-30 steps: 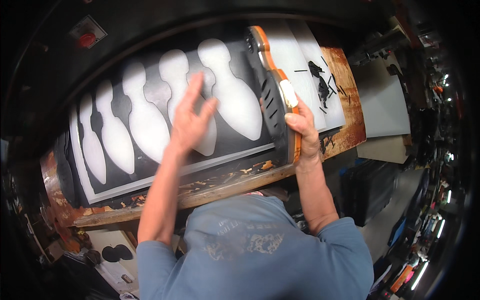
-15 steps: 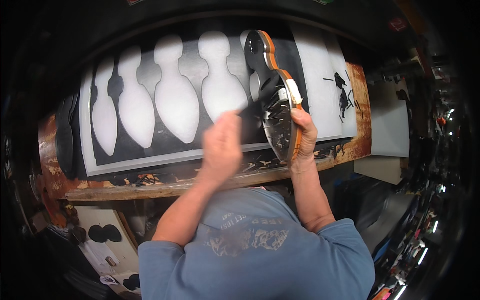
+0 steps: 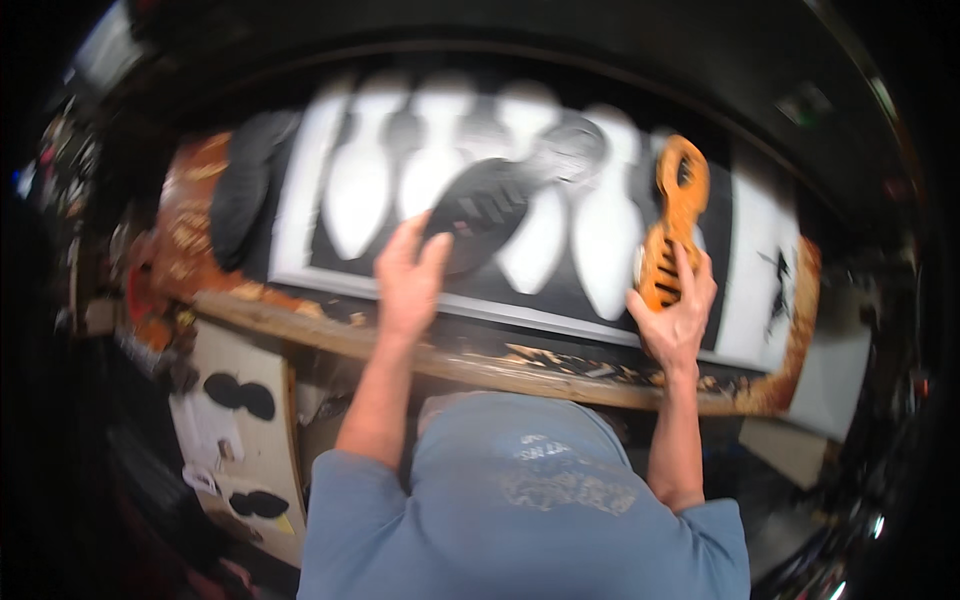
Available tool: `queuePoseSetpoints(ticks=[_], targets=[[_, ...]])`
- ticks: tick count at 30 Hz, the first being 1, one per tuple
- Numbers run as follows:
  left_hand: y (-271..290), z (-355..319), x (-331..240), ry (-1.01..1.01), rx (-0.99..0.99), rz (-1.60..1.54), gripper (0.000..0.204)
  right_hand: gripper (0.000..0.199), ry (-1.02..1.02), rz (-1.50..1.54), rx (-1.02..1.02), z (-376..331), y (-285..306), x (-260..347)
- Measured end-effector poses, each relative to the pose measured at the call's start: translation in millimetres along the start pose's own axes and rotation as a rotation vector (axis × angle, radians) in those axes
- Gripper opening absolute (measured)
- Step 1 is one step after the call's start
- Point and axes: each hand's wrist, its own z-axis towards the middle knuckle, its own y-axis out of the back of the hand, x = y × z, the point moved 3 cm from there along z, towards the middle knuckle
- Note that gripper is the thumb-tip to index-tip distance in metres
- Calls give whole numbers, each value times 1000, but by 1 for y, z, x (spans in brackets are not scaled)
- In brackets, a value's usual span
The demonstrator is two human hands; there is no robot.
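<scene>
A dark sole-shaped piece (image 3: 482,212) with slots is pinched at its near end by my left hand (image 3: 412,275). It hangs slanted over the sheet, blurred by motion. My right hand (image 3: 680,315) grips the near end of an orange sole-shaped cutting die (image 3: 686,200), thumb on its left edge and fingers across its slotted face. The die rests on or just above the right part of a black sheet (image 3: 400,270), which has several sole-shaped cut-outs showing white beneath. Whether the die touches the sheet cannot be told.
A white board (image 3: 290,262) lies under the black sheet. Dark pieces (image 3: 240,195) are stacked at the left. Black scraps (image 3: 777,290) lie on the board's right part. More offcuts litter the wooden table edge (image 3: 480,375). A pale panel (image 3: 235,360) stands below left.
The die has turned from black underside to orange face and come down onto or near the sheet. My left hand has moved left with the dark piece. The view has shifted.
</scene>
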Motion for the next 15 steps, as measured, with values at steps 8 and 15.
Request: queuePoseSetpoints(ticks=[8,15], targets=[[123,45,-2,-307,-388,125,37,91,27,-130,49,-4,-9,-7],[282,110,47,-185,-758,707,47,89,7,-99,30,-6,-13,-6]])
